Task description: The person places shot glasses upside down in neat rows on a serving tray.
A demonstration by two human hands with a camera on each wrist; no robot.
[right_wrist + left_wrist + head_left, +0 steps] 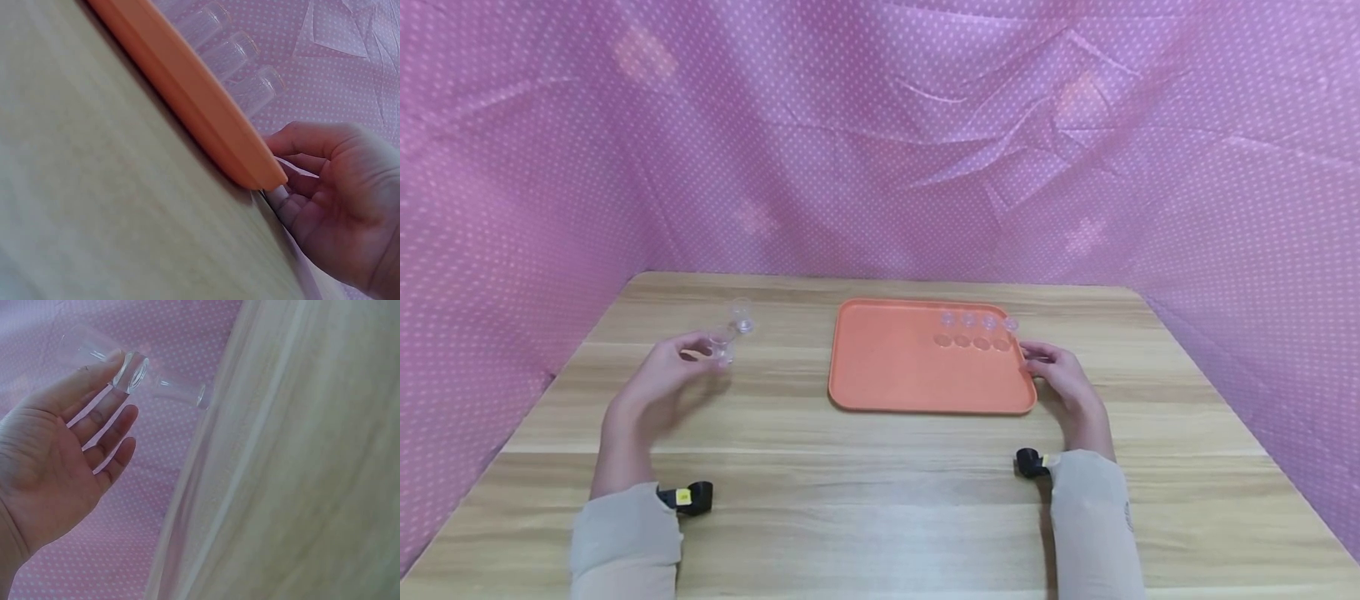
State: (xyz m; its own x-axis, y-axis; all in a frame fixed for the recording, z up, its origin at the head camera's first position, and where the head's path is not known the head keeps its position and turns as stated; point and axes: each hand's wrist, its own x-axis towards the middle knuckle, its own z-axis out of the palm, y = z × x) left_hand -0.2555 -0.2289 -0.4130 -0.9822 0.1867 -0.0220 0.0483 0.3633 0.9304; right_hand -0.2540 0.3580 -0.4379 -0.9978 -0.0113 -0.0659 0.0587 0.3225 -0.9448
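Note:
In the head view my left hand [658, 375] is at the left of the table, pinching a small clear glass [721, 343] between thumb and fingers. Its thick base [132, 374] points down toward the tabletop, and the other fingers are loosely bent. Just beyond it a second clear glass [742, 317] stands upright on the wood. An orange tray [895, 367] lies right of centre, with a row of several clear glasses [968, 320] along its far right part. My right hand [1067, 383] grips the tray's right edge, fingers [306, 139] curled at the rim; some fingertips are hidden behind it.
The pale wooden table [865, 500] extends in front of the tray and between the arms. Pink dotted cloth [880, 167] hangs behind the table and down both sides. A small black wrist camera [700, 497] is strapped at the left sleeve, another black camera [1028, 462] at the right.

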